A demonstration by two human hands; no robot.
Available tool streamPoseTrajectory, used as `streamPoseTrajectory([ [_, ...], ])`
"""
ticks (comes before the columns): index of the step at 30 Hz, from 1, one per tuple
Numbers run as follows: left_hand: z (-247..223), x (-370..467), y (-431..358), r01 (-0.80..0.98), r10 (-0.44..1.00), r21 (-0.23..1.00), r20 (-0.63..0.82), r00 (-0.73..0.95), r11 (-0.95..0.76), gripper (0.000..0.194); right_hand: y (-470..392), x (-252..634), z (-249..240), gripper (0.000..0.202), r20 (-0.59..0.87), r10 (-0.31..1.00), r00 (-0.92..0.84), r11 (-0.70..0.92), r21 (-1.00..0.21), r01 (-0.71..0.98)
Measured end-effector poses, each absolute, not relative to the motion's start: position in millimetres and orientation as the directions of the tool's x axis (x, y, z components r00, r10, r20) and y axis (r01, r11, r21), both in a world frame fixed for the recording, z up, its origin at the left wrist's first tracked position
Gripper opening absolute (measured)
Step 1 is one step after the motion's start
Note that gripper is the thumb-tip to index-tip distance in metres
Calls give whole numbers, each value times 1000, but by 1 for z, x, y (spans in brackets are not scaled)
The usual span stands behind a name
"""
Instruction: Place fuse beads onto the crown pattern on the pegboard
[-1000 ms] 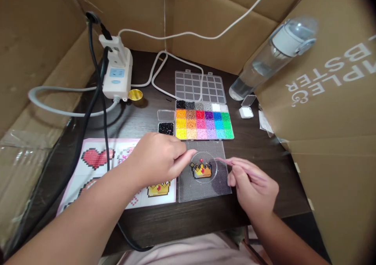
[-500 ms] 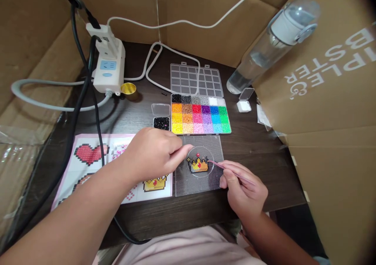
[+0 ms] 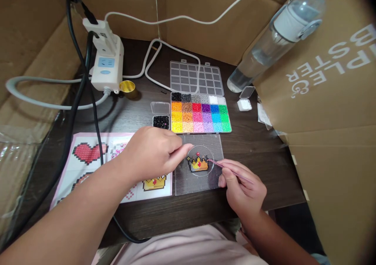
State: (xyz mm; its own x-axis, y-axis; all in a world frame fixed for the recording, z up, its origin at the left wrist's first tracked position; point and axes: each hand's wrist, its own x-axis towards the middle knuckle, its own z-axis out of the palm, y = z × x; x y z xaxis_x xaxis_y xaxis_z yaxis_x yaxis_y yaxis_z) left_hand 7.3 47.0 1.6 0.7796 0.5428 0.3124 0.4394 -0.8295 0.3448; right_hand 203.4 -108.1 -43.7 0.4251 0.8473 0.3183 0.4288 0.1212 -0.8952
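Note:
A bead crown (image 3: pixel 199 164) in yellow, orange and black with red beads lies within a clear round rim (image 3: pixel 213 164), over a clear square pegboard (image 3: pixel 188 186). My right hand (image 3: pixel 243 186) pinches slim pink tweezers (image 3: pixel 232 171), their tips at the crown's right edge. My left hand (image 3: pixel 155 149) is closed, its fingers curled and its thumb stretched to the rim's upper left. Whatever the curled fingers may hold is hidden. Under my left forearm lies a pattern sheet (image 3: pixel 88 171) with a pixel heart and a pixel crown.
Behind the pegboard stands an open bead case (image 3: pixel 201 114) of many colours. A small box of black beads (image 3: pixel 161 122) is to its left, a small white box (image 3: pixel 244 105) to its right. Farther out are a gold cup (image 3: pixel 127 88), a power strip (image 3: pixel 107 63), cables and a water bottle (image 3: pixel 264 42).
The view has shifted slightly. The tweezer tips stay by the crown's right side, and both hands keep nearly the same pose.

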Motion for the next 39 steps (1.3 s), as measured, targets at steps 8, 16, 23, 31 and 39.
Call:
streamPoseTrajectory([
  [8,4,9,47,447,545,339,297,784,-828,46,-107,204,-42,20,337,859,385,107,-854,510],
  [16,5,9,46,443,538,329,305,786,-834,46,-107,205,-42,21,336,856,393,105,-857,504],
  [23,5,8,47,432,533,338,316,785,-836,46,-107,207,-43,17,319,826,465,114,-902,416],
  [31,3,4,49,447,547,341,308,778,-827,45,-37,221,5,11,424,722,547,258,-898,356],
  [39,4,1,51,442,563,368,351,748,-818,44,-12,221,-15,16,298,770,563,225,-954,198],
])
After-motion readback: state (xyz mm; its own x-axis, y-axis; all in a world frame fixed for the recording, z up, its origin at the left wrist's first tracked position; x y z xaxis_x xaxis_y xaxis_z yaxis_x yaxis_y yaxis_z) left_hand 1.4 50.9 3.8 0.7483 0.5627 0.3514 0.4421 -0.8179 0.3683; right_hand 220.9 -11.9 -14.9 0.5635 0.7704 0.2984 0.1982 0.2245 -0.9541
